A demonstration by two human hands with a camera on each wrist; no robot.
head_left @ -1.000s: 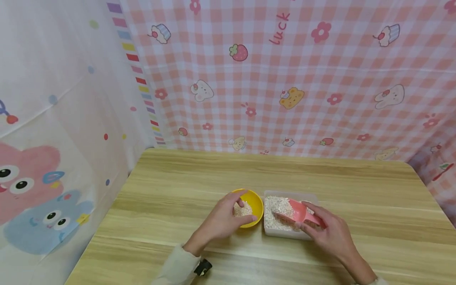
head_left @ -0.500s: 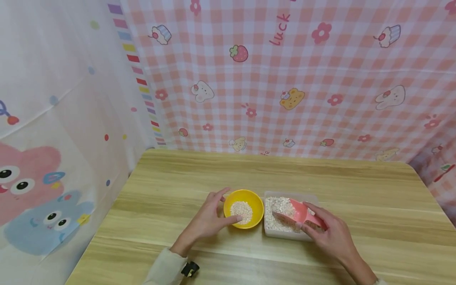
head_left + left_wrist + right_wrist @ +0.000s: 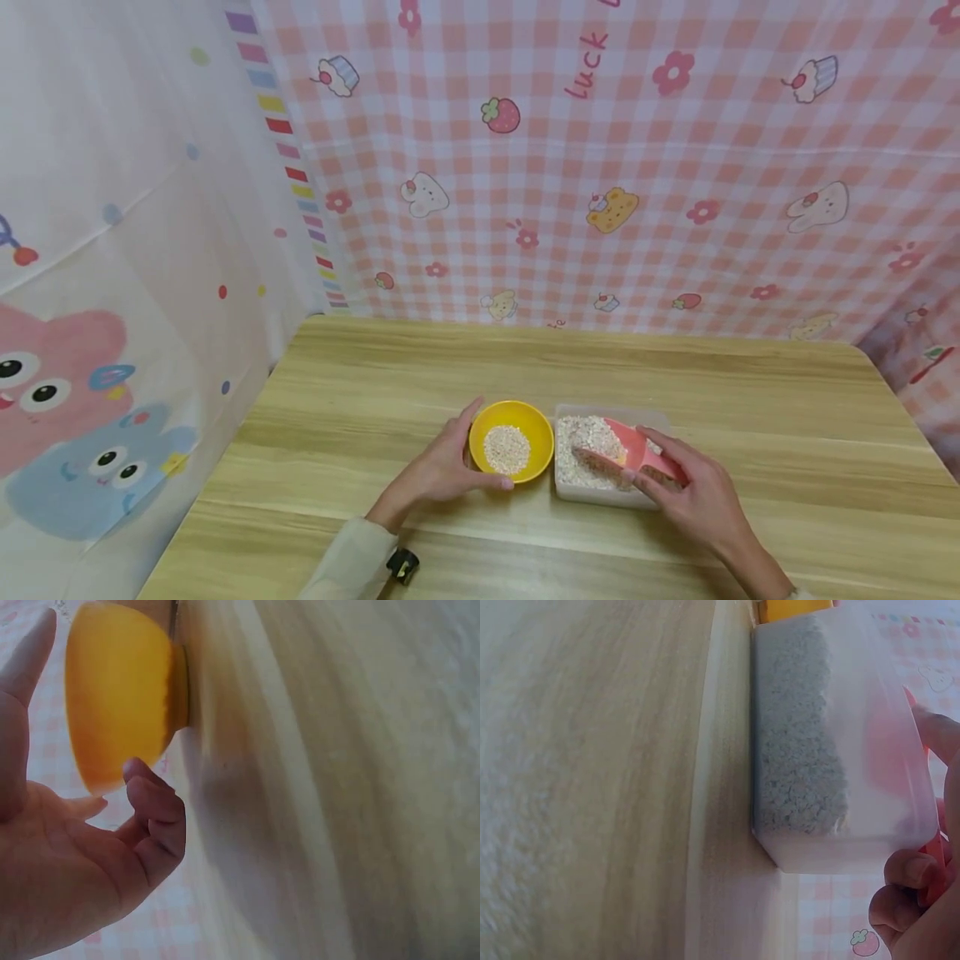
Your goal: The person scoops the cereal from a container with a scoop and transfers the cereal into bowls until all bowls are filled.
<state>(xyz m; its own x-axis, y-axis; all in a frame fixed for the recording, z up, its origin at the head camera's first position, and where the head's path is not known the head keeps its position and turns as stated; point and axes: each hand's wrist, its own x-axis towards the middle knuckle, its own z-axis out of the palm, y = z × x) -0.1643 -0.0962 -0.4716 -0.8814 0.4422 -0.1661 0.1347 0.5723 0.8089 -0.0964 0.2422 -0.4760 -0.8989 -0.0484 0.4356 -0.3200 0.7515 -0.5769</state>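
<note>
Right hand (image 3: 696, 490) pinched scoop (image 3: 634, 448); left hand (image 3: 441, 467), half-spread, flanked bowl (image 3: 537, 429). We judged this scooping, needing a level lift.

Soft, even light is washing over the counter (image 3: 420, 358) in the head view, leaving a faint sheen toward its near edge, while the cloth (image 3: 915, 283) beyond its far right corner is falling into dimmer shade. In the left wrist view, a soft shadow is spreading beside the left grip (image 3: 82, 855). The right wrist view is looking hazy, its nearest wood blurring.
</note>
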